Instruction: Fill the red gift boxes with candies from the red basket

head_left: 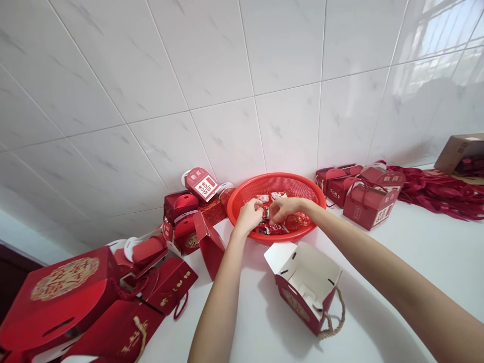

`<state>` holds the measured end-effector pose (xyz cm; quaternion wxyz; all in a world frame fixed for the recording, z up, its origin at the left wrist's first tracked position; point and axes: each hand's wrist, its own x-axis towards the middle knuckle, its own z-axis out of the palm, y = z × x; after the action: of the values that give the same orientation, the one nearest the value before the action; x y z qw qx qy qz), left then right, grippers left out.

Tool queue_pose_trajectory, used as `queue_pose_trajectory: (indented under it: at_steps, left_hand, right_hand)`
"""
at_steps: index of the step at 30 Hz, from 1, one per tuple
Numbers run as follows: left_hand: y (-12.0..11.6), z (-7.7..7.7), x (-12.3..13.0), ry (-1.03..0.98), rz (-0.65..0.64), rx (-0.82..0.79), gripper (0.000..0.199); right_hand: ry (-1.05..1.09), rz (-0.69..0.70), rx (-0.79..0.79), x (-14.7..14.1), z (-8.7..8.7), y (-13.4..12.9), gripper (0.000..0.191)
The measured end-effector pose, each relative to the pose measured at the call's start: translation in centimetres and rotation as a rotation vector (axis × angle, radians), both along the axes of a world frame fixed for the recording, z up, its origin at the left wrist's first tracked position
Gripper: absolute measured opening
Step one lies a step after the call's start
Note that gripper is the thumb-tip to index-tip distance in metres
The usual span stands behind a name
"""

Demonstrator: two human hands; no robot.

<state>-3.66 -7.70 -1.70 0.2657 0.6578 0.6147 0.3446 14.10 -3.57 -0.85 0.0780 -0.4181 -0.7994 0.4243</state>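
Both hands are inside a red plastic basket point(321, 194) of wrapped candies point(278, 228). My left hand point(249, 216) is at the basket's left side, its fingers curled closed among the wrappers. Just right of it, my right hand point(284, 207) points down into the candies with bent fingers drawn together. What either hand's fingertips hold is too small and hidden to make out. Between my forearms, in front of the basket, stands an open dark red gift box point(298, 297) with a white inside, raised flaps and a twisted rope handle point(336, 322).
Several red gift boxes point(91, 297) crowd the left side, some piled against the tiled wall point(223, 136). More red boxes point(372, 201) stand right of the basket. Beyond them lie dark red ribbons point(434, 194) and a cardboard box point(459, 154) on the white table point(427, 262).
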Motion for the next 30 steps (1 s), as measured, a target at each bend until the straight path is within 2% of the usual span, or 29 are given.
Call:
queue_pose_trajectory:
  at_steps: [2, 4, 10, 13, 18, 21, 24, 27, 29, 30]
  left_hand:
    - [0.1, 0.1, 0.0, -0.039, 0.025, 0.005, 0.031]
    - [0.0, 0.3, 0.0, -0.068, 0.038, -0.001, 0.033]
    - [-0.1, 0.2, 0.1, -0.081, -0.010, -0.004, 0.028]
    - [0.1, 0.1, 0.0, -0.093, -0.019, -0.002, 0.030]
    - [-0.5, 0.8, 0.1, -0.214, 0.029, -0.003, 0.041]
    - [-1.0, 1.6, 0.2, -0.422, -0.072, -0.101, 0.033]
    - [-1.2, 2.1, 0.1, -0.595, -0.104, -0.161, 0.026]
    - [-1.1, 2.1, 0.0, -0.712, -0.015, -0.098, 0.033]
    - [-0.9, 2.0, 0.1, -0.749, 0.048, -0.052, 0.038]
    - [-0.9, 1.9, 0.1, -0.754, 0.065, -0.041, 0.037]
  right_hand:
    - [-0.140, 0.084, -0.030, -0.3, -0.1, -0.2, 0.030]
    - [-0.194, 0.107, -0.007, -0.6, -0.3, -0.3, 0.030]
    - [-0.214, 0.121, -0.057, -0.9, -0.9, -0.3, 0.033]
    - [-0.085, 0.122, 0.013, -0.7, -0.7, 0.0, 0.023]
    - [0.434, -0.047, 0.136, -0.2, 0.1, 0.1, 0.022]
    - [0.590, -0.135, 0.128, 0.0, 0.5, -0.1, 0.025]
    - [0.623, -0.141, 0.097, 0.1, 0.8, -0.4, 0.027]
    - [0.627, -0.179, 0.090, 0.1, 1.0, -0.5, 0.021]
    - [0.491, -0.265, 0.154, 0.2, 0.9, -0.4, 0.018]
    - [0.346, -0.302, 0.196, 0.4, 0.7, -0.4, 0.018]
